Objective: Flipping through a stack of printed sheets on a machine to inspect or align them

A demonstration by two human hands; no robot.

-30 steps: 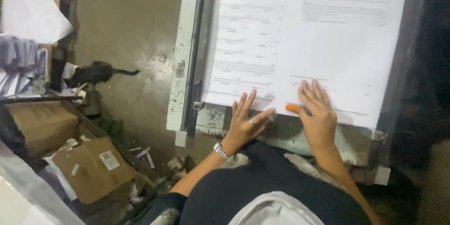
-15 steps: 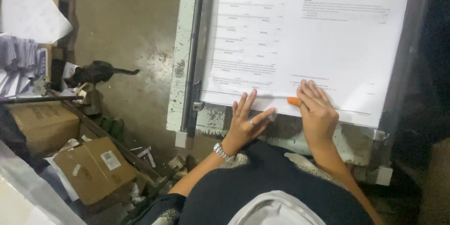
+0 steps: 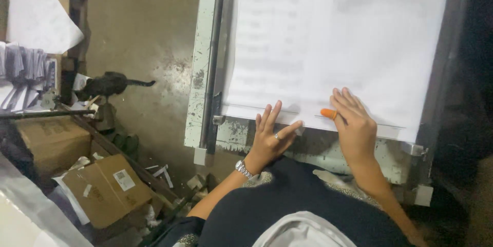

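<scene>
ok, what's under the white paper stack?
The paper stack lies on a worn, chipped metal table, visible only past the near and left edges. Both hands, left hand and right hand, press on the stack; the rest is covered.

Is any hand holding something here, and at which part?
Nothing is gripped. The left hand and right hand lie flat, fingers spread, pressing the near edge of the paper stack.

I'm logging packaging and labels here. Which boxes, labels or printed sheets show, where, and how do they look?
Printed sheets: large white stack on the metal table, under both hands.
Open cardboard box: brown, floor lower left.
Label: small white rectangle on that box.
Second box: brown, left.
</scene>
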